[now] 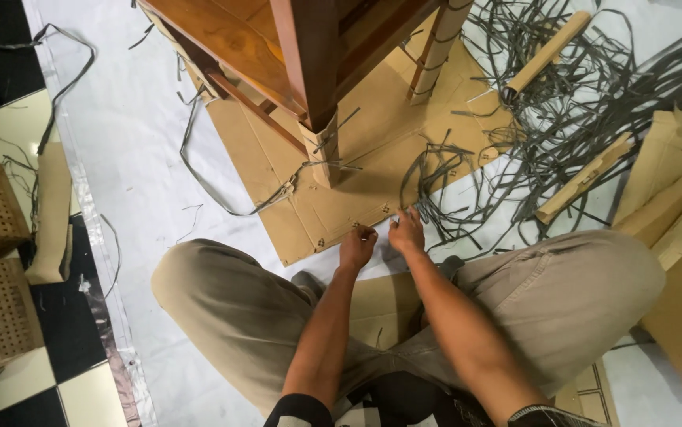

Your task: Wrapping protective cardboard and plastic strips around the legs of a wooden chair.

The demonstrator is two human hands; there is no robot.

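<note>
Both hands worked at the cardboard's near edge.

The left hand (357,247) pinched something tiny there, too small to tell what; the right hand (407,232) lay beside it, fingers loosely curled on the cardboard sheet (373,170) under the wooden furniture (301,55). The loose grey straps (562,119) — too tangled to count — might have snagged a finger. Two cardboard rolls (547,54) lay among them.

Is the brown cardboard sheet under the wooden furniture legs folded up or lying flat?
Lying flat: the brown cardboard sheet is spread on the white floor covering, with both hands, left and right, at its near edge.
</note>
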